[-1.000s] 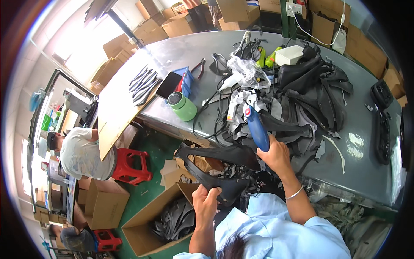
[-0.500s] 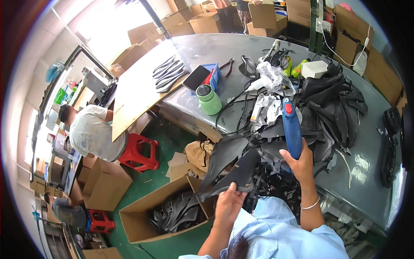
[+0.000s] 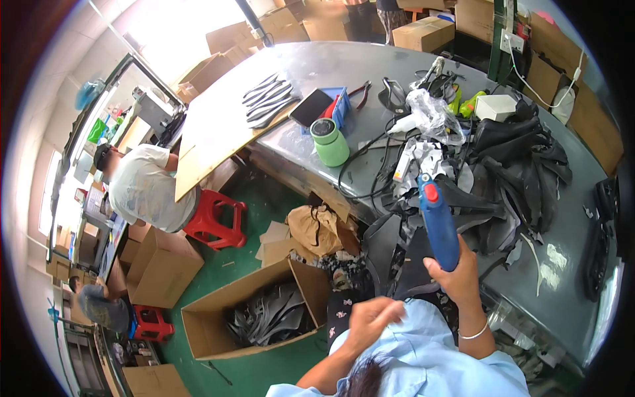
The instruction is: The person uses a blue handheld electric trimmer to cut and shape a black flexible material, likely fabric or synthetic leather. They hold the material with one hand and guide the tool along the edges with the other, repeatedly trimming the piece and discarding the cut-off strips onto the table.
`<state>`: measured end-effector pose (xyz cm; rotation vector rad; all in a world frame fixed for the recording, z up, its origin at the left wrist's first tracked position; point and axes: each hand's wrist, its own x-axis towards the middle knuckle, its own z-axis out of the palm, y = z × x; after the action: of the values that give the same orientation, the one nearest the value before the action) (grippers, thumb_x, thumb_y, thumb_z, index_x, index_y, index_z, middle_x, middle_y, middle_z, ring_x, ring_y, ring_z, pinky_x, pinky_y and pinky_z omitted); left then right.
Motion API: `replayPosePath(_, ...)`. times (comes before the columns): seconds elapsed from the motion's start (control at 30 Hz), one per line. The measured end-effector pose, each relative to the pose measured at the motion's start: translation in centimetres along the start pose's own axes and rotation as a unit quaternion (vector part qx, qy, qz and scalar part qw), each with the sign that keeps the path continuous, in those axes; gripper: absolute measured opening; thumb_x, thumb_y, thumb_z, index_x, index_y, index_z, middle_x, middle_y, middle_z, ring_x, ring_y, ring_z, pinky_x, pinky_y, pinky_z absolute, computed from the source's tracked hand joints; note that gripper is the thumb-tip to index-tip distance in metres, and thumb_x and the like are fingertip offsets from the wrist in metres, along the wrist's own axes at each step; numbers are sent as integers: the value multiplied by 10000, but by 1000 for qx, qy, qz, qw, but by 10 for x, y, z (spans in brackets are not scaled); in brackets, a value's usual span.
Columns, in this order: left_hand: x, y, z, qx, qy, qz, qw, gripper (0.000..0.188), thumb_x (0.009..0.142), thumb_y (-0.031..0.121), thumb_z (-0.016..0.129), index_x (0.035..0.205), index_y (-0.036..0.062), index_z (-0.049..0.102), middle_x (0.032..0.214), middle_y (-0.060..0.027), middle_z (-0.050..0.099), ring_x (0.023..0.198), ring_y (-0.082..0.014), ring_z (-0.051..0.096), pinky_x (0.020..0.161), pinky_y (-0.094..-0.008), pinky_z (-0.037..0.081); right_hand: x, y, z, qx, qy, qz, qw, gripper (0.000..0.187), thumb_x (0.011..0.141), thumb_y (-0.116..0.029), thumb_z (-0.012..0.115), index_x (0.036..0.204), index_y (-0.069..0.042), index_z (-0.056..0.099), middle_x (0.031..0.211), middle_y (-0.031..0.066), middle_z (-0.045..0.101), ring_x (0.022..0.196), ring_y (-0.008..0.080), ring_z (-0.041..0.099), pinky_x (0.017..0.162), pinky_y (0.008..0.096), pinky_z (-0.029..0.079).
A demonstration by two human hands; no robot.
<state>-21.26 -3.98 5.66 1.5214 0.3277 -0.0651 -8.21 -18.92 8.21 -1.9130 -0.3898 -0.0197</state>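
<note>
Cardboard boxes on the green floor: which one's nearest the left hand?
The open box with dark curved pieces piled inside, left of the left hand. The other floor boxes, by the red stools, stand farther left.

Head-worn fisheye looks down upon both hands (image 3: 372, 322) (image 3: 458, 272)
</note>
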Motion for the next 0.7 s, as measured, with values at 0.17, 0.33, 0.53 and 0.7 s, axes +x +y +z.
replayPosePath(0.17,34,7,-40,221,280,235,904,187,746,76,744,837,12,593,801,-58,601,685,-115,559,617,-249,460,-6,-11,0,56,-34,5,998,267,681,-88,722,853,-13,532,590,60,573,508,144,592,511,290,464)
replayPosePath(0.33,47,-4,-54,187,220,211,934,166,769,60,726,887,7,621,806,-52,628,689,-97,592,636,-223,481,-6,-22,-4,71,-63,26,995,260,679,-68,711,859,-14,531,589,57,577,516,137,598,509,279,468)
replayPosePath(0.53,56,-1,-57,343,243,282,862,116,770,33,694,868,14,636,770,-71,636,645,-134,625,598,-239,497,-7,-19,-2,39,-74,1,997,268,673,-90,719,844,-10,528,588,70,580,524,148,605,510,283,467)
replayPosePath(0.7,61,3,-58,401,325,306,800,105,740,5,664,821,35,603,755,-78,617,598,-165,613,552,-266,495,-12,-14,6,13,-82,-23,996,263,671,-93,716,811,-9,509,584,87,579,518,171,605,519,298,463)
